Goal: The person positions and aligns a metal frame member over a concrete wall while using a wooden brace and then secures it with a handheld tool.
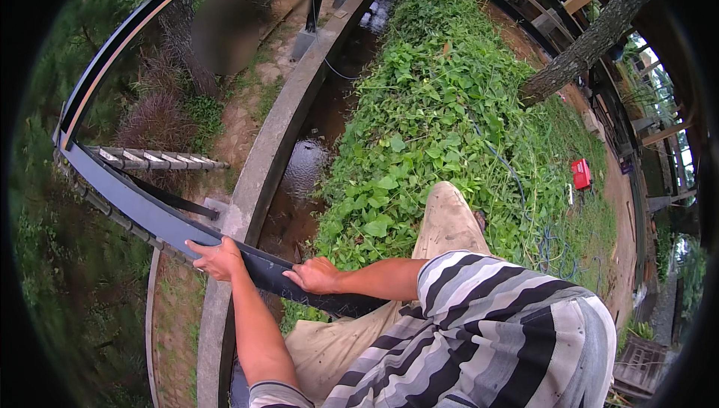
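A long dark metal beam (142, 209) runs from the upper left down toward my body. My left hand (217, 258) grips its upper edge, fingers wrapped over it. My right hand (314, 275) rests a little lower on the same beam, fingers closed on its edge. Below me are my striped shirt (494, 333) and my tan trouser leg (449, 221), which reaches out over green ground plants. The beam's near end is hidden behind my arm and shirt.
A curved concrete curb (266, 153) borders a narrow water channel (303, 176). Leafy ground cover (434, 108) spreads to the right, with a red box (581, 174), a blue hose (550, 243) and a tree trunk (580, 52). A small slatted step (161, 158) lies at left.
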The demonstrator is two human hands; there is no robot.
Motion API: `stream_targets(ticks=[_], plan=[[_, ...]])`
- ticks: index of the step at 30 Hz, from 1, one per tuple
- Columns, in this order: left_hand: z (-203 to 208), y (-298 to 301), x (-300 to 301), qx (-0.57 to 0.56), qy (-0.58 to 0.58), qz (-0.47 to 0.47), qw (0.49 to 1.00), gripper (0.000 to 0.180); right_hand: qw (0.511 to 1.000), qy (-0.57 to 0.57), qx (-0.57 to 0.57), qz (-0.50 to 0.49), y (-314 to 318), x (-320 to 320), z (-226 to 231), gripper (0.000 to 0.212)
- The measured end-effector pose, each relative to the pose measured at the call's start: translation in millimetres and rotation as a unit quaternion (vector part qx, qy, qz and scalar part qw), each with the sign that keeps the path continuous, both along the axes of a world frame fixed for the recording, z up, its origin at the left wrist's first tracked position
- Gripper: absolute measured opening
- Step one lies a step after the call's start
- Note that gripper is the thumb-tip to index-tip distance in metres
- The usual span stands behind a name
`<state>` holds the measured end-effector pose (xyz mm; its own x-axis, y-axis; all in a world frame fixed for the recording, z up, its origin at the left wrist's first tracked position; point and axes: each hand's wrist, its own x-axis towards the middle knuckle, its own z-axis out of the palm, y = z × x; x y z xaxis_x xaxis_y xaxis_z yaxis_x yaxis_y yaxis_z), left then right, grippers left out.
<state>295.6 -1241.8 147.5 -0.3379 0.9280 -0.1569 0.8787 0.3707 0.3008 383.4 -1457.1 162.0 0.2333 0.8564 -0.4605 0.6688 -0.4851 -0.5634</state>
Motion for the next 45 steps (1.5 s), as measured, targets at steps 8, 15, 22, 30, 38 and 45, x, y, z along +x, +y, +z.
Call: stream_targets(ticks=[8, 15, 22, 30, 38, 45], plan=[[-3, 6, 2, -0.006, 0.012, 0.009, 1.0, 0.107, 1.0, 0.021, 0.009, 0.004, -3, 2, -1, 0.063], [-20, 9, 0, 0.029, 0.032, 0.031, 0.999, 0.102, 0.997, 0.078, 0.024, 0.004, -10, 14, 4, 0.058], [-39, 12, 5, 0.021, 0.033, 0.046, 0.998, 0.099, 0.991, 0.118, -0.023, 0.06, -133, 53, -4, 0.059], [-3, 5, 20, -0.001, 0.065, 0.025, 0.998, 0.098, 0.993, 0.113, 0.005, 0.041, -137, 44, -12, 0.057], [-9, 8, 20, -0.016, 0.086, 0.034, 0.996, 0.097, 0.991, 0.126, -0.038, 0.026, -140, 43, -8, 0.055], [-11, 2, 19, -0.009, 0.079, 0.02, 0.997, 0.099, 0.991, 0.121, -0.052, 0.025, -141, 48, -5, 0.053]])
